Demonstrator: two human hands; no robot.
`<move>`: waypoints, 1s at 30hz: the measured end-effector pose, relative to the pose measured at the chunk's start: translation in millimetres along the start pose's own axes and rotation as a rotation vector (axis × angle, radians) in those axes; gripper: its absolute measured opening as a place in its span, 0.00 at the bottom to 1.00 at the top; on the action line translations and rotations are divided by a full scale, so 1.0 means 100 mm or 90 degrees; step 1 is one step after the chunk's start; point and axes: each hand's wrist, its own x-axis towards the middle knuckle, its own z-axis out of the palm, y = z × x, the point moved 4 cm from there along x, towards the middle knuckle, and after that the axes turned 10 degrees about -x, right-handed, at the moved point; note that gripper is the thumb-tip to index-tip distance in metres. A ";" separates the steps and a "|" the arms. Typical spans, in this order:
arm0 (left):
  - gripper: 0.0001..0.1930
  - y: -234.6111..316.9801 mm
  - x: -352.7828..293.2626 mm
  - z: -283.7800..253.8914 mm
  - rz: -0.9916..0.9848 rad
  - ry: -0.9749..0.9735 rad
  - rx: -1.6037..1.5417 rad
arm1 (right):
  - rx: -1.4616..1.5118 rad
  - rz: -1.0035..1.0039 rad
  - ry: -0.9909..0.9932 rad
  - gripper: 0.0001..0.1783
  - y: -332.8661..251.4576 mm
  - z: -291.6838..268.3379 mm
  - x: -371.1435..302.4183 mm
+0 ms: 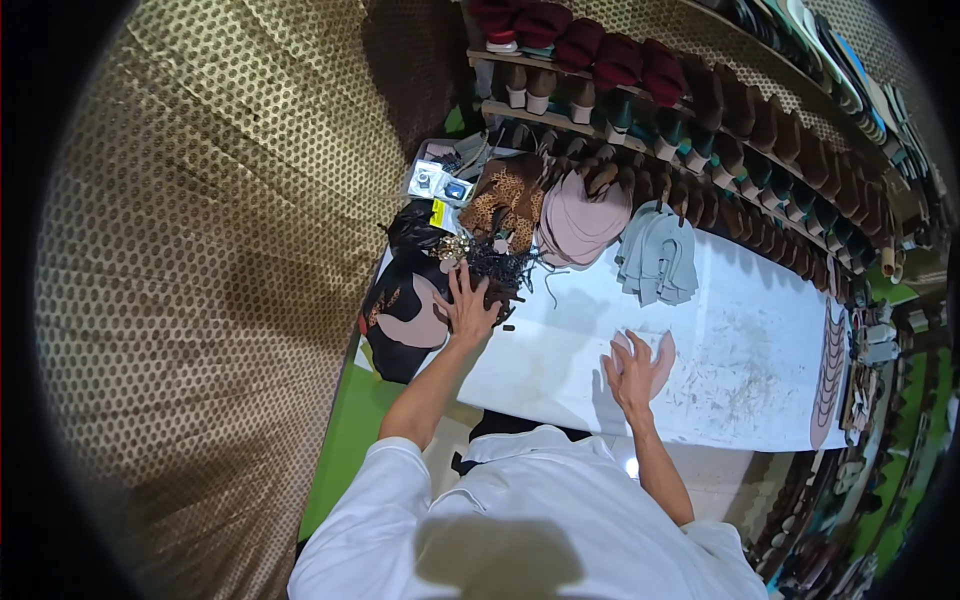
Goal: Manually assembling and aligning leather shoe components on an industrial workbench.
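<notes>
My left hand (468, 308) is at the left of the white table, fingers spread, touching the edge of a tangled heap of dark thin strips (505, 268). Beside it, a curved pink cut piece (412, 322) lies on black material (398, 362). Small shiny gold bits (455, 248) sit just beyond my fingertips. My right hand (630, 380) rests over a curved pink piece (662, 365) at the table's near middle. Its fingers are apart and bent downward, and they partly cover that piece.
Stacks of pink pieces (583, 222) and grey pieces (657, 258) lie along the far side of the white table (560, 350). Leopard-print material (500, 205) lies at the far left. Shelves of shoe forms (690, 130) rise behind. More pink pieces (828, 375) line the right end.
</notes>
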 end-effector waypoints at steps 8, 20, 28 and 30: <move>0.13 -0.42 -0.31 -0.11 0.154 -0.008 -0.024 | 0.023 -0.029 -0.043 0.16 -0.95 0.44 0.66; 0.21 -0.63 -0.39 -0.53 0.147 -0.027 -0.169 | -0.037 -0.059 -0.001 0.18 -2.55 1.20 1.91; 0.17 -0.90 -0.17 -0.84 0.095 0.120 -0.251 | 0.083 -0.016 -0.074 0.15 -2.62 1.15 2.12; 0.21 -0.77 0.01 -0.96 0.079 0.100 -0.252 | 0.124 -0.044 -0.083 0.16 -2.51 0.95 2.23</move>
